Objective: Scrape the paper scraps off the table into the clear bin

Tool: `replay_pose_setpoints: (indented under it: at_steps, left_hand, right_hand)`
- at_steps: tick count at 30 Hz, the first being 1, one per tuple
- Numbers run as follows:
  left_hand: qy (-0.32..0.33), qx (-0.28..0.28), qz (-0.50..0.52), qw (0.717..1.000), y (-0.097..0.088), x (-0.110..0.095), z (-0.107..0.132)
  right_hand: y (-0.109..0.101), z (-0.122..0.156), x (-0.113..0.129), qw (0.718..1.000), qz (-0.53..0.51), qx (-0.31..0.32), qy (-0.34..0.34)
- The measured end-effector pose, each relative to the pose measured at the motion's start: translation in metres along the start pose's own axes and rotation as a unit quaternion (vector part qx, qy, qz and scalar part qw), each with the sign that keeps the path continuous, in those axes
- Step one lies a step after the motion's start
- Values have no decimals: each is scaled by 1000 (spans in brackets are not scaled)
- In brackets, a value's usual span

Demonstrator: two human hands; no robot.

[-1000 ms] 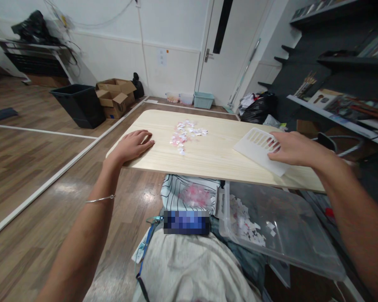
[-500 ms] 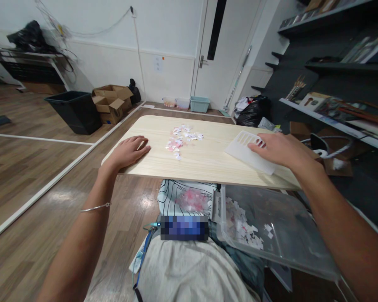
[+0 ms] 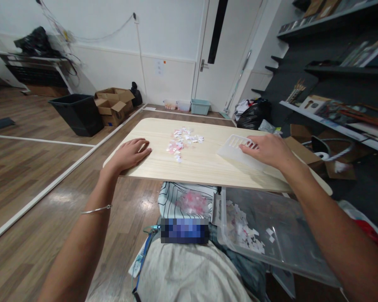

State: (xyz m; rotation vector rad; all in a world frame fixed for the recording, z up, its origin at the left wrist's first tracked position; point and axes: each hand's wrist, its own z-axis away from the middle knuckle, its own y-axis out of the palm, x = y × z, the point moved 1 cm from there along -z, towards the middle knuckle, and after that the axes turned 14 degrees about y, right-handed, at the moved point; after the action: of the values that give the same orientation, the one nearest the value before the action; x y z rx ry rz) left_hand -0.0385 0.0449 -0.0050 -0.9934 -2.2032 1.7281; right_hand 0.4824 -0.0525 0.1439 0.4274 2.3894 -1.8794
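Note:
My left hand point(image 3: 129, 155) rests on the left part of a pale wooden tabletop point(image 3: 201, 165), its fingers loosely bent and apart, holding nothing. In my right hand point(image 3: 267, 150) is a translucent white plastic sheet point(image 3: 231, 152) with a row of slots along its far edge. The fingers grip it at the slots, and it lies low over the tabletop, tilted; whether its near edge touches the wood I cannot tell. Between the hands, nearer the left one, small white and pink paper scraps point(image 3: 176, 145) are scattered.
Below the table's near edge, a clear plastic bin point(image 3: 271, 260) holds white scraps. Beside it, a striped cloth point(image 3: 168, 197) carries pink pieces point(image 3: 193, 202). A black trash bin point(image 3: 77, 115) and cardboard boxes point(image 3: 113, 105) stand at left. Dark shelves point(image 3: 327, 67) line the right side.
My right hand has moved left across the tabletop with the slotted plastic sheet, bringing it closer to the scraps. My left hand and the scraps stay in place on the table.

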Motion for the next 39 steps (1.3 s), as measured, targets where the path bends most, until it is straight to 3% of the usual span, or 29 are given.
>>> replay_pose_setpoints:
  at_steps: [6, 15, 20, 28, 35, 39]
  left_hand:
    - [1, 9, -1, 1000, 0, 2, -1]
    - [2, 5, -9, 1000, 0, 0, 1]
    - [1, 10, -9, 1000, -1, -1, 0]
    - [9, 6, -4, 1000, -2, 0, 1]
    - [4, 11, -4, 1000, 0, 3, 0]
    - [3, 9, 0, 1000, -1, 2, 0]
  right_hand:
    - [9, -2, 5, 998, -21, -41, -42]
    - [9, -4, 10, 987, -120, -25, -108]
    - [3, -1, 37, 969, -187, -8, -159]
    - [-3, -8, 81, 966, -214, -14, -144]
    - [-18, -9, 120, 975, -169, -20, -140]
    - [-24, -6, 124, 976, -148, -9, -161]
